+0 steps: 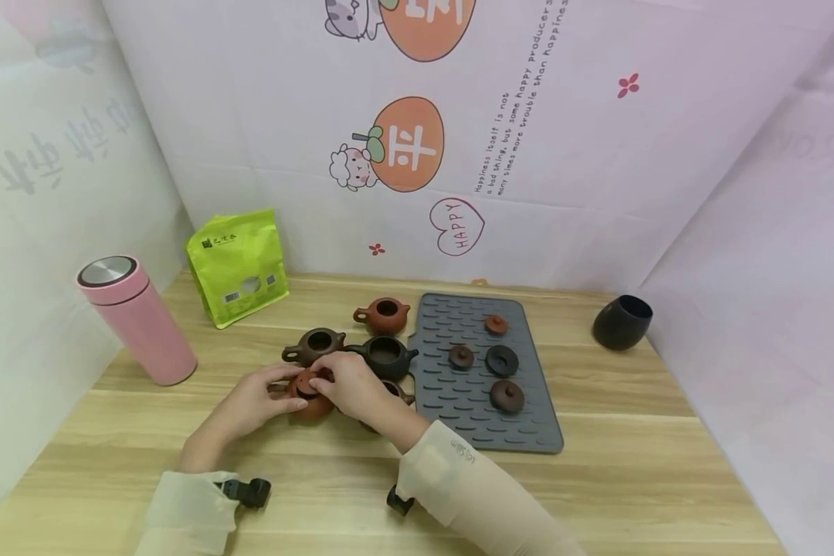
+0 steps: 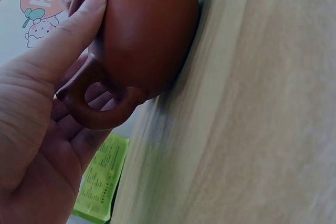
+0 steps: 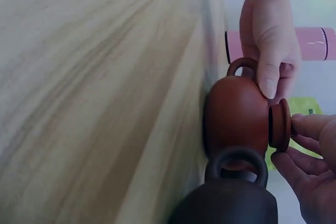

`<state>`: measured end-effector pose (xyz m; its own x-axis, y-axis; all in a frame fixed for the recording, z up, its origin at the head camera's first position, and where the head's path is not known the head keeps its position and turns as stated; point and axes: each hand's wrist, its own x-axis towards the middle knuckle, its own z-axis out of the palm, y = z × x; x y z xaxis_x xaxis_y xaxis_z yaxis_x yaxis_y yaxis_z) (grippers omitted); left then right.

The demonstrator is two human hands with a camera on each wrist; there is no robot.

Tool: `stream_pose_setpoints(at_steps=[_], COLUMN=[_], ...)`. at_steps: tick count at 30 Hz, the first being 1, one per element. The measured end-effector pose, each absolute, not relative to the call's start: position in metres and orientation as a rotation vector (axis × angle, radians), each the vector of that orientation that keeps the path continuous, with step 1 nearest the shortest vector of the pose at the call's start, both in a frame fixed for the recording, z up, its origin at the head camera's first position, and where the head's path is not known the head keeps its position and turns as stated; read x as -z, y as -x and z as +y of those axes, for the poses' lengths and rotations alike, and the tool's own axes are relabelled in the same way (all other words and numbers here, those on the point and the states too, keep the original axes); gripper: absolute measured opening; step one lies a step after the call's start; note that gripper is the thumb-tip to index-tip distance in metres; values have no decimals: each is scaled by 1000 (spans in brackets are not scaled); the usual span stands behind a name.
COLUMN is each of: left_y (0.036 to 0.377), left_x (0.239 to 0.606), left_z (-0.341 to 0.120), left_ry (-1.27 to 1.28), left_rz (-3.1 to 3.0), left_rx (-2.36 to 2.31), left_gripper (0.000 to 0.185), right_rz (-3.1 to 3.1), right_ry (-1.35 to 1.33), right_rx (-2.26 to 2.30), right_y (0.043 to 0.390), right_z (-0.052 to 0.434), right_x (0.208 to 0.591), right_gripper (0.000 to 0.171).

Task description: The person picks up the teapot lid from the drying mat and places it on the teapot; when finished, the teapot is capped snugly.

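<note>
The left hand [image 1: 253,401] steadied the red-brown teapot [image 1: 310,398] on the desk [image 1: 598,494] while the right hand's [image 1: 347,384] fingers [image 3: 310,127] pinched its lid [image 3: 280,125] (half-seated, I judged), needing gentle alignment next.

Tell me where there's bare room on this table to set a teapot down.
Bare wood lies between the grey mat and the black cup, and along the near edge. It is crowded around the teapots where both hands hold the red teapot.
</note>
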<state>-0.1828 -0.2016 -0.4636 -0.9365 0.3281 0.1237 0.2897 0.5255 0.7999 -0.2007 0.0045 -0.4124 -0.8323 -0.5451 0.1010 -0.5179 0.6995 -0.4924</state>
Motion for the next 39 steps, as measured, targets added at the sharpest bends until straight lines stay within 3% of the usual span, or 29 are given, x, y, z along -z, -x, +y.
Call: stream_pose_setpoints(at_steps=[14, 20, 28, 39], left_y=[182, 180, 177, 174], left_x=[459, 454, 438, 419], left_z=[-202, -201, -192, -152], left_ry=[-513, -530, -475, -694], left_rz=[2687, 2687, 2768, 2796], left_rx=[-1414, -1383, -1251, -1258], left_gripper=[56, 60, 73, 60], right_rz=[2893, 2883, 2921, 2985], right_ry=[981, 925, 802, 606], right_rx=[730, 756, 887, 907], right_y=[198, 201, 212, 212], right_z=[-1, 7, 63, 146], right_x=[420, 417, 409, 410], right_gripper=[16, 24, 24, 23])
